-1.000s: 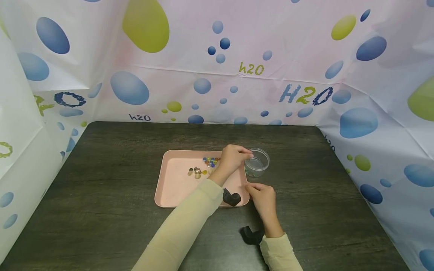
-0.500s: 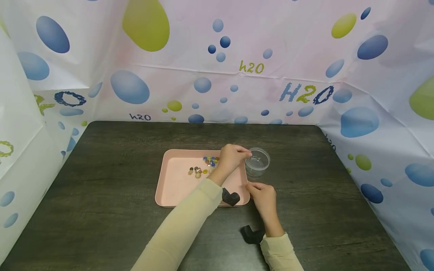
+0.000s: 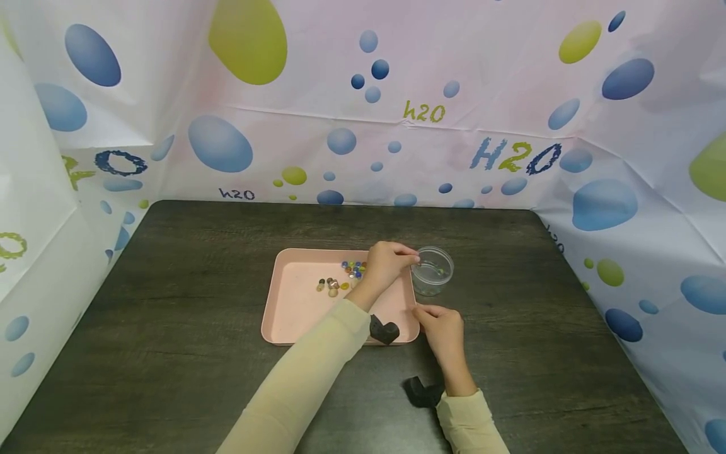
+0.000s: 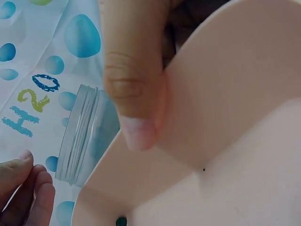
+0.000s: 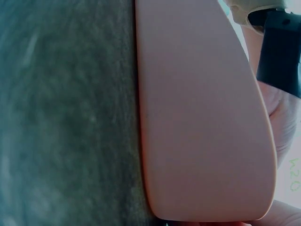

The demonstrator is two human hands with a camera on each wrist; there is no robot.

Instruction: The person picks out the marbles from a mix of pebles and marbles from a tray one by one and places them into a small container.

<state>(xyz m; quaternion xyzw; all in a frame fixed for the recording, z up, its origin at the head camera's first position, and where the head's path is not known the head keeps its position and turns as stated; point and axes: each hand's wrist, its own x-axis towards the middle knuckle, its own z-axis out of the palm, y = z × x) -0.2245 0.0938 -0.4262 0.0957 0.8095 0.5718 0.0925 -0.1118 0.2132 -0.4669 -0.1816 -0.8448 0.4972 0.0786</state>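
My left hand (image 3: 387, 268) reaches across the pink tray (image 3: 289, 315), its thumb and fingertips brought together at the left rim of a clear round jar (image 3: 433, 285). Whether a marble is between those fingertips I cannot tell. Inside the jar shows a small greenish marble (image 3: 440, 272). At the tray's right side my right hand (image 3: 443, 331) pinches the rim; in the left wrist view its thumb (image 4: 133, 89) lies over the tray wall. Several coloured glass marbles (image 3: 353, 271) lie in the tray, partly hidden behind my left hand, with several brown and cream beads (image 3: 331, 287) nearby.
Both wrists carry black mounts, the left one (image 3: 384, 330) over the tray and the right one (image 3: 422, 392) over the dark wooden table (image 3: 170, 328). A white sheet (image 3: 482, 69) with blue and green spots encloses the table's back and sides.
A small greenish marble now shows within the jar where none was seen half a second ago. Both hands hold nearly the same places; the whole view has shifted slightly.
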